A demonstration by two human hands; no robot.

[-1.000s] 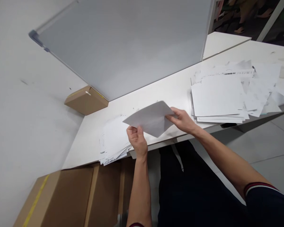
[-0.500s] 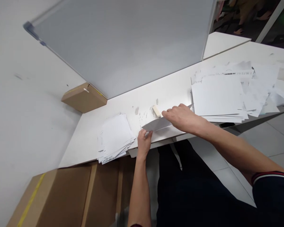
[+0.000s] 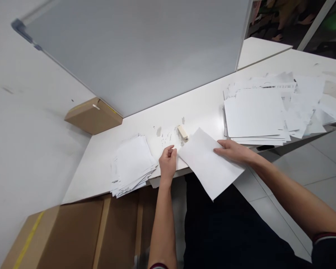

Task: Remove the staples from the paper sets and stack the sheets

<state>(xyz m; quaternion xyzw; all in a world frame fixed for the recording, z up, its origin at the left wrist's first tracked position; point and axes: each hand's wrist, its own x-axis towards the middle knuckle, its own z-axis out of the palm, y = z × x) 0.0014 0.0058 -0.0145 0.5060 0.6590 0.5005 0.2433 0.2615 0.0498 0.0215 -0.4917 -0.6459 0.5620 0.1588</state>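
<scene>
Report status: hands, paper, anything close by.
Right hand holding paper. Left hand at paper's corner, contact unclear. Paper overhanging table. Stapler near paper's far corner.

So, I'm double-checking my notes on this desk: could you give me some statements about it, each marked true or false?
1. The right hand holds the white sheet. True.
2. The small cream object sits in the right hand. False: the small cream object lies on the table.
3. The left hand is between the left paper pile and the white sheet. True.
4. The whiteboard lies beneath the white sheet. False: the whiteboard stands at the table's back.
</scene>
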